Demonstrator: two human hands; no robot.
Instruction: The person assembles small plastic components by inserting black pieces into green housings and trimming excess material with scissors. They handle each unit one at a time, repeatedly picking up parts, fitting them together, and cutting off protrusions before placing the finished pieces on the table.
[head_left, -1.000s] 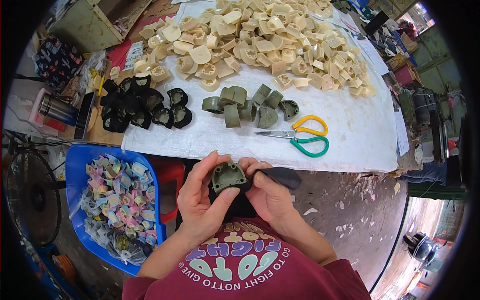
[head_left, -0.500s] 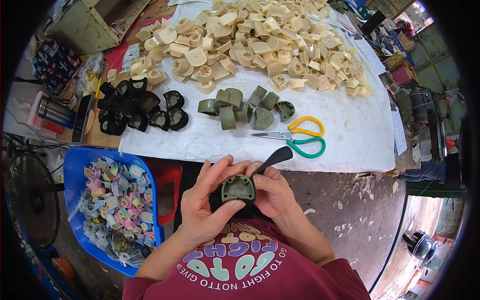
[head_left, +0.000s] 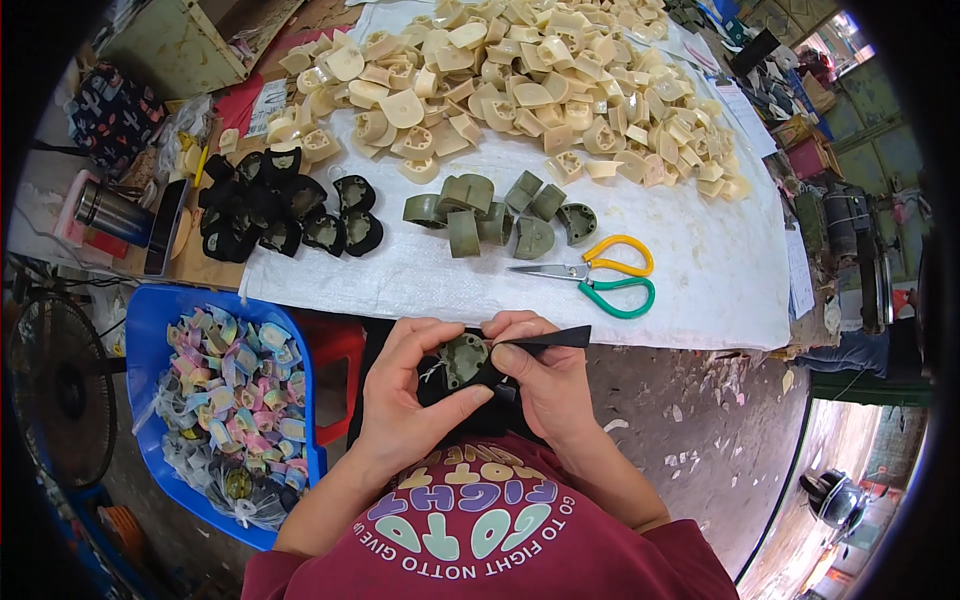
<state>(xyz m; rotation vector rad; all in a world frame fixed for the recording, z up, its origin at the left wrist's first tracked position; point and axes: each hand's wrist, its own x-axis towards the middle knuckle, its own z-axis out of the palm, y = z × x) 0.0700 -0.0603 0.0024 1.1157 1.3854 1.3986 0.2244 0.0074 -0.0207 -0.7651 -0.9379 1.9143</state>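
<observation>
A dark green shoe heel (head_left: 464, 360) is between my hands, its hollow face with holes turned up. My left hand (head_left: 412, 378) grips it from the left, thumb along the near edge. Against its right side my right hand (head_left: 545, 388) pinches a black strip (head_left: 562, 339) between thumb and fingers. The strip's loose end sticks out to the right past the fingers. Black material goes round part of the heel's side; how far it reaches is hidden by my fingers. Scissors (head_left: 610, 283) with one yellow and one green handle lie on the table beyond my right hand.
On the white sheet (head_left: 350, 285) sit several bare green heels (head_left: 463, 234) and a group of black-covered heels (head_left: 304, 198). Cream heels (head_left: 530, 95) are heaped behind. A blue bin (head_left: 140, 370) of colourful pieces stands left, near a red stool (head_left: 345, 360) and a fan (head_left: 62, 375).
The heel has turned and tilted in my left hand. My right hand has shifted its pinch on the strip, whose loose end has swung from slanting upward to nearly level.
</observation>
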